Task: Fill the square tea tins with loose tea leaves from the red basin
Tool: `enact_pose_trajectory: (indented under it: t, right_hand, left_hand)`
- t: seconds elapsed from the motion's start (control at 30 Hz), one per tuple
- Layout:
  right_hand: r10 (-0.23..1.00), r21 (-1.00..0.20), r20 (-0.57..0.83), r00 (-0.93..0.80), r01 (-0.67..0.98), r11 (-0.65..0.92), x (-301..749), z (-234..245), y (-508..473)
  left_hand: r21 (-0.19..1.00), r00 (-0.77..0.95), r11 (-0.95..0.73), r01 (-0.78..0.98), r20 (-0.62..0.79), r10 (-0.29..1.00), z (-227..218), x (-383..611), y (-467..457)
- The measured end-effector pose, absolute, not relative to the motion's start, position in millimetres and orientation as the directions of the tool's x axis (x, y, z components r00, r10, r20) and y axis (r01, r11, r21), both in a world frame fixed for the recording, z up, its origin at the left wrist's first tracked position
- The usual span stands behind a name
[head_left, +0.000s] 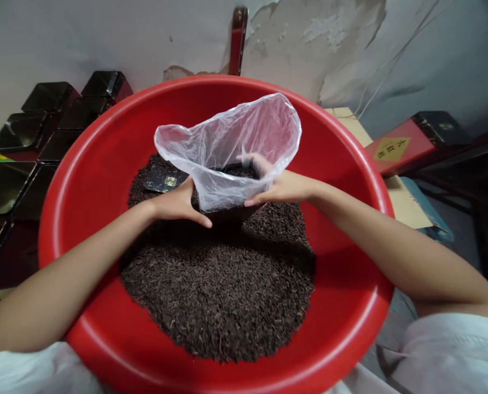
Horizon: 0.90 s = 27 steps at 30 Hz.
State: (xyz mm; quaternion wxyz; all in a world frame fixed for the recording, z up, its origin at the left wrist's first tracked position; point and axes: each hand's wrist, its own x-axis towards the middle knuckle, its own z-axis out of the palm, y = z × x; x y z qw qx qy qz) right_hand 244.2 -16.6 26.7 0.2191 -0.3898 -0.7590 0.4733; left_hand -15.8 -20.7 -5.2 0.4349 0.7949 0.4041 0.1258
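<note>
Lg. round red plastic tub (77, 219) w/ coarse, dark leaf bits (227, 298), lower ctr. Mid-frame: dark tin (231, 217), lined w/ crinkly clear bag (227, 192), some leaf inside. L hand (178, 201) grip clamped on tin; R hand (277, 184) at bag, fingers blurred, can't tell if clamped. Beyond, partly hidden: flat black lid (162, 179). Upper L: glossy squarish tins (47, 97).

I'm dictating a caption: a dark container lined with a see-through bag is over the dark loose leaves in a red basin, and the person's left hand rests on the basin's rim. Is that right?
Not quite: the left hand isn't on the basin's rim; the head view shows it holding the side of the container.
</note>
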Motion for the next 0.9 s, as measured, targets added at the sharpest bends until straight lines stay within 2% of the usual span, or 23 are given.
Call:
enact_pose_trajectory:
  t: [0.13, 0.27, 0.33, 0.4, 0.5, 0.6, 0.7, 0.83, 0.9]
  right_hand:
    - [0.857, -0.878, 0.002, -0.515, 0.410, 0.248, 234.7, 25.4, -24.9]
    - [0.856, -0.850, 0.035, -0.515, 0.435, 0.296, 227.9, 24.6, -31.8]
    - [0.834, -0.851, 0.017, -0.551, 0.430, 0.301, 228.9, 25.5, -33.1]
    - [0.813, -0.883, -0.021, -0.581, 0.392, 0.257, 231.2, 26.3, -33.0]
    - [0.831, -0.956, -0.062, -0.552, 0.273, 0.110, 231.6, 24.7, -32.4]
    - [0.904, -0.985, -0.045, -0.426, 0.168, 0.030, 225.3, 17.9, -32.6]
    - [0.956, -0.993, -0.040, -0.292, 0.120, -0.005, 217.9, 10.1, -31.9]
    - [0.968, -0.969, -0.010, -0.251, 0.242, 0.053, 214.1, 7.6, -32.5]
    - [0.964, -0.941, 0.009, -0.267, 0.323, 0.098, 213.3, 8.9, -35.7]
  left_hand:
    - [0.873, 0.532, -0.191, 0.450, -0.090, 0.842, -2.8, -9.1, -25.9]
    - [0.827, 0.422, -0.307, 0.472, 0.095, 0.902, -0.1, 5.0, -34.5]
    - [0.792, 0.408, -0.351, 0.500, 0.142, 0.902, 0.7, 9.5, -38.0]
    - [0.791, 0.423, -0.361, 0.494, 0.145, 0.895, 1.8, 10.8, -39.5]
    - [0.802, 0.454, -0.349, 0.484, 0.111, 0.884, 4.8, 9.5, -38.9]
    - [0.804, 0.468, -0.325, 0.498, 0.066, 0.881, 6.2, 8.5, -38.3]
    - [0.794, 0.394, -0.289, 0.535, 0.069, 0.917, 3.6, 9.3, -39.8]
    - [0.735, 0.294, -0.324, 0.596, 0.175, 0.939, -0.6, 13.5, -42.5]
    - [0.755, 0.311, -0.317, 0.574, 0.157, 0.937, -1.7, 17.3, -43.2]
